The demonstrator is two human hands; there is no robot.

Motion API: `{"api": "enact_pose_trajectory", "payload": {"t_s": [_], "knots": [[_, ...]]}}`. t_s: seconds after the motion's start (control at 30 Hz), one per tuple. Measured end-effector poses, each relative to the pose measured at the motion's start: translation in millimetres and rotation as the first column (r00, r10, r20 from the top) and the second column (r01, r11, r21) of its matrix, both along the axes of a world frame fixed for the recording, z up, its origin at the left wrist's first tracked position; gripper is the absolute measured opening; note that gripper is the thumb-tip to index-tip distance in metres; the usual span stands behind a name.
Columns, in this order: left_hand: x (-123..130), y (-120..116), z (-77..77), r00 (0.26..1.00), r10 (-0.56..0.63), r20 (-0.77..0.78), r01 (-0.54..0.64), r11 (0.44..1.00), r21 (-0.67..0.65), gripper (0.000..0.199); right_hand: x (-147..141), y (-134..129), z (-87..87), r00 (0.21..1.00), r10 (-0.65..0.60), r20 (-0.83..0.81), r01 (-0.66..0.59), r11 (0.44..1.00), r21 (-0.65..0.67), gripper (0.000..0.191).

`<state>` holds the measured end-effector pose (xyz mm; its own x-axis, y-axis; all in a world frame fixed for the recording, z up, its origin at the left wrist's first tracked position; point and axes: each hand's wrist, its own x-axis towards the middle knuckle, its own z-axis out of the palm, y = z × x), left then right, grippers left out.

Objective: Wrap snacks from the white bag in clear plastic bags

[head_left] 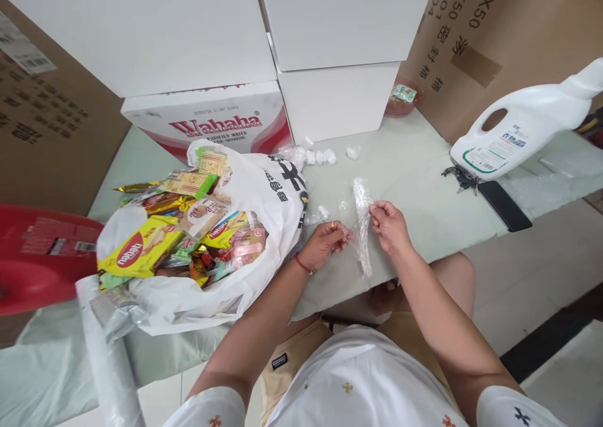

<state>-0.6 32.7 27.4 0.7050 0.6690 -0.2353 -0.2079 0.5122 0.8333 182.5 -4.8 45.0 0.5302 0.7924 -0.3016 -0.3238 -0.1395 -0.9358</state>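
A narrow, crinkled strip of clear plastic film point(362, 226) hangs upright between my hands, just over the table's front part. My right hand point(392, 227) pinches its right edge between thumb and fingers. On the other side, my left hand point(327, 242), with a red cord at the wrist, is closed in a pinch on a thin bit of film at the left edge. Small crumpled pieces of plastic point(320, 215) lie just beyond my left hand. Several white balled-up wads point(321, 157) sit farther back by the boxes.
A white plastic bag point(282, 226) full of wrapped snacks point(144, 245) stands at left, beside a red container point(42, 257) and a plastic roll point(110, 358). A Wahaha carton point(211, 125) and white boxes point(336, 100) stand behind. At right are a detergent bottle point(522, 122), keys point(464, 177) and a phone point(504, 206).
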Motion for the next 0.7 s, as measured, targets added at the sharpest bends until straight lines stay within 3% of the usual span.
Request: {"api": "enact_pose_trajectory", "payload": {"t_s": [0.17, 0.23, 0.5, 0.7], "knots": [[2, 1, -5.0, 0.994, 0.107, 0.035, -0.105, 0.994, -0.039, 0.032, -6, -23, 0.3, 0.935, 0.063, 0.348, -0.039, 0.996, -0.076, 0.047], [2, 0, -6.9, 0.994, 0.097, 0.045, -0.096, 0.995, -0.030, 0.029, -11, -29, -2.3, 0.908, 0.102, 0.407, -0.070, 0.993, -0.093, 0.048], [2, -3, -8.7, 0.998, 0.060, 0.024, -0.061, 0.997, 0.039, 0.022, -29, -23, -11.1, 0.953, 0.256, 0.165, -0.242, 0.965, -0.097, 0.040], [3, -2, -5.7, 0.986, 0.161, 0.039, -0.160, 0.987, -0.031, 0.029, -22, -24, -12.4, 0.946, 0.214, 0.243, -0.196, 0.976, -0.098, 0.035]]}}
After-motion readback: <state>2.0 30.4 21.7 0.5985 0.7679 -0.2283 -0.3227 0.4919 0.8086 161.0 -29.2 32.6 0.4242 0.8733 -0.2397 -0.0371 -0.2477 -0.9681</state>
